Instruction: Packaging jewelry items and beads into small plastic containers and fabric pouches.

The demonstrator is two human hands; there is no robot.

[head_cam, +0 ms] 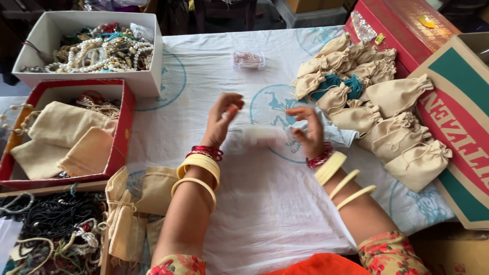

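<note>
Blurred pale item (262, 135) mid-air btwn both hands, over the desk (265, 203) cloth; can't tell what it is. Left hand (221, 119) and right hand (308, 130) half-curled, fingers loose, neither visibly gripping it. Drawstring pouches (387, 117) piled at right; white box of beads (91, 51) far left.

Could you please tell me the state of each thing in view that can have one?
White box: open, heaped with bead necklaces.
Red box: open, holding flat cloth pouches.
Pouch pile: filled, drawstrings tied.
Clear case: shut.
Red chest: closed.
Left hand: raised, fingers loosely curled.
Right hand: raised, fingers curled.
White item between hands: blurred, state unclear.
</note>
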